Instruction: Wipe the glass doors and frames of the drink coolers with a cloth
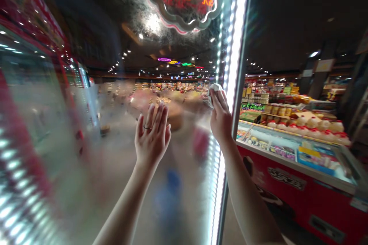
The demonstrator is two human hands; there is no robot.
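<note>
In the head view, a large clear glass panel (115, 183) fills the left and middle, hazy and smeared in places. My left hand (152, 134) lies flat against the glass with fingers stretched out, a thin ring on one finger, and holds nothing. Higher up and to the right, my right hand (220, 116) presses a crumpled white cloth (214, 87) to the glass, close to the panel's lit right edge. Part of the cloth is hidden under my fingers; whether it is fabric or paper is unclear.
Bright LED strips (234, 46) run up the panel's right edge. A scalloped sign (184, 19) with mirrored orange characters sits above. To the right stands a red chest freezer (304, 183) with packaged goods inside and white red-capped jugs (313, 122) behind. A red-framed cabinet (61, 65) is at left.
</note>
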